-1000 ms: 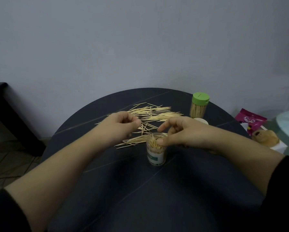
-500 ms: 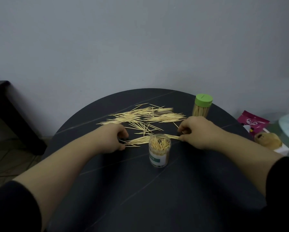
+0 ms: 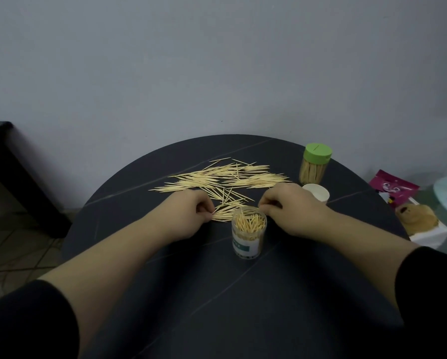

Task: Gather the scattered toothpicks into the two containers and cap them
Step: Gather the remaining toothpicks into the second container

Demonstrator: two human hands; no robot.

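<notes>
Two containers stand on the round dark table [image 3: 217, 294]. One is the open jar [image 3: 248, 234], close to the middle and a shade toward 6 o'clock. It is upright, has a white and green label, and is packed with toothpicks standing on end. The other is the green-capped jar [image 3: 314, 167], out near the rim at about 1 o'clock, upright, with pale sticks showing through its clear wall. One loose white cap [image 3: 316, 193] lies just on the 6 o'clock side of that jar, close to it; I cannot tell if they touch.

The scattered toothpicks [image 3: 225, 177] are far too many to count. They fan across the far half of the table from about 11 to 1 o'clock, mostly lying crosswise. A small bundle [image 3: 226, 213] lies apart from them, just at 12 o'clock of the open jar.

Both of the person's hands are down at the table, one on each side of that jar. The left hand [image 3: 188, 216], at the jar's 10 o'clock, has its fingers curled in and its thumb and fingertips nipping the left end of the small bundle. The right hand [image 3: 292, 211], at the jar's 2 o'clock, also has its fingers curled under, tips toward the bundle's other end. Whether they hold any sticks I cannot tell.

Off the table at 3 o'clock lie one pink packet [image 3: 393, 189] and one brown plush toy [image 3: 416, 220].
</notes>
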